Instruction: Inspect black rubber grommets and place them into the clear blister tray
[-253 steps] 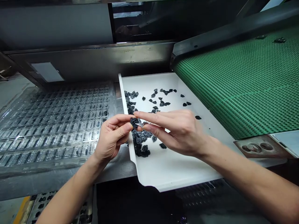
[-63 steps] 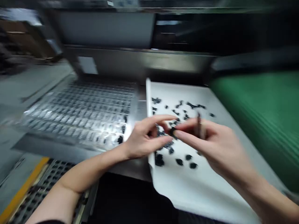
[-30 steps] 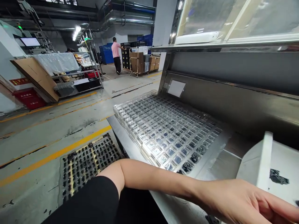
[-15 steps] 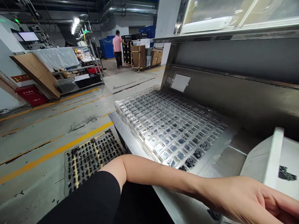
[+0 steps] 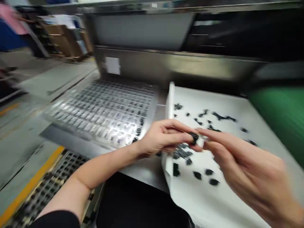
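Note:
My left hand [image 5: 166, 136] pinches a small black part [image 5: 193, 138] between thumb and fingers, over the left side of a white tray [image 5: 237, 202]. My right hand [image 5: 244, 164] meets it there, thumb and index finger pinched at a small pale or clear bit beside the part; blur hides what that bit is. Several black parts [image 5: 182, 152] lie loose in the white tray below and behind both hands. Left of my left hand, a clear plastic blister tray [image 5: 99, 136] lies on the metal bench, with black pieces in some of its pockets.
A green surface [image 5: 282, 117] borders the white tray on the right. A metal panel [image 5: 142, 65] with a white label rises behind the bench. Another tray of black pieces [image 5: 45, 186] sits low at the left. A person in pink [image 5: 14, 19] stands near cardboard boxes [image 5: 61, 41].
My view has swung right and down to the white tray. My right hand has come into view, and the black part now shows in my left fingers.

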Motion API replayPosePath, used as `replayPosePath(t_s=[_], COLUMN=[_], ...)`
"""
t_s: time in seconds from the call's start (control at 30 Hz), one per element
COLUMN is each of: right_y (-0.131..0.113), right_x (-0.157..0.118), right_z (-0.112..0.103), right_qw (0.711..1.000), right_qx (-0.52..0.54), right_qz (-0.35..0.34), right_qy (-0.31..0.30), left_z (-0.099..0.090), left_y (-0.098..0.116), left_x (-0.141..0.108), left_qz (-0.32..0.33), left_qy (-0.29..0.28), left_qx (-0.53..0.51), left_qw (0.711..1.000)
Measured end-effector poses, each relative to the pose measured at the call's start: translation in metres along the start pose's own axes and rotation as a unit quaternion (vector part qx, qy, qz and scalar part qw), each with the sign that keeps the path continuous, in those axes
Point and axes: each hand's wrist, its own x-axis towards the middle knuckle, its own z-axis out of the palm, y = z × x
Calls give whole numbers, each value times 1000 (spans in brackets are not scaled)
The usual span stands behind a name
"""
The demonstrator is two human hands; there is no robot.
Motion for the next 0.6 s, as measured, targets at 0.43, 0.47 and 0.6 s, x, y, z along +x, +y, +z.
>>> replayPosePath(t_s=[0.43, 0.47, 0.6], right_y=[-10, -9, -9], right_x=[-2, -3, -2], right_z=[-4, -4, -5], right_qw=[1000, 1000, 1000], right_qx=[12, 10, 10], right_qz=[-2, -1, 6], right_qy=[7, 5, 4], left_z=[-1, -1, 0], left_y=[-6, -6, -5], left_x=[0, 1, 1], left_qz=[71, 73, 76], left_qy=[29, 30, 33], left_qx=[41, 42, 37], left_qw=[996, 996, 996])
